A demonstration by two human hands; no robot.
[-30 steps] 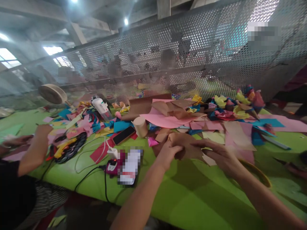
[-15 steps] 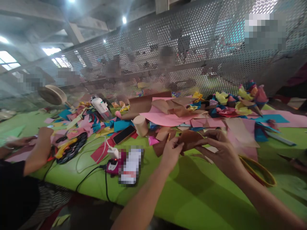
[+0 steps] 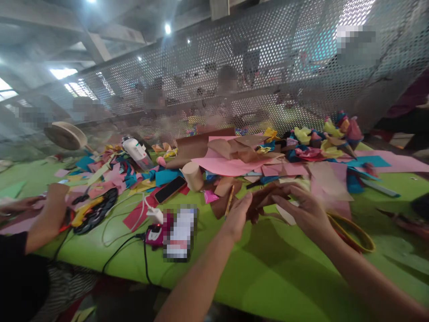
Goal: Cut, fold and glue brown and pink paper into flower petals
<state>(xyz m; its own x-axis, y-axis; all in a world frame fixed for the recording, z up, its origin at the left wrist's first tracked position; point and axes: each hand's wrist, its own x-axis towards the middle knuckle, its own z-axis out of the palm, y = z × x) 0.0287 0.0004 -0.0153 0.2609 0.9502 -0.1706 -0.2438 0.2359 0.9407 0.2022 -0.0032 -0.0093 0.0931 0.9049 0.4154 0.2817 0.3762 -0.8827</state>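
Observation:
Both my hands hold a piece of brown paper (image 3: 264,197) just above the green table (image 3: 268,273), near its middle. My left hand (image 3: 238,215) presses its fingers against the paper's left side. My right hand (image 3: 303,210) curls its fingers over the paper's right side. A pencil (image 3: 229,201) lies on another brown scrap just left of my left hand. Part of the paper is hidden between my palms.
A heap of coloured paper sheets (image 3: 234,163) covers the table behind my hands. A phone (image 3: 170,189), a paper cup (image 3: 194,175), a glue gun (image 3: 136,151), cables and a yellow hoop (image 3: 355,228) lie around. Another person's arm (image 3: 50,214) works at the left.
I lifted the brown paper off the table and my two hands have come closer together around it, folding it smaller. The view shifted slightly to the right.

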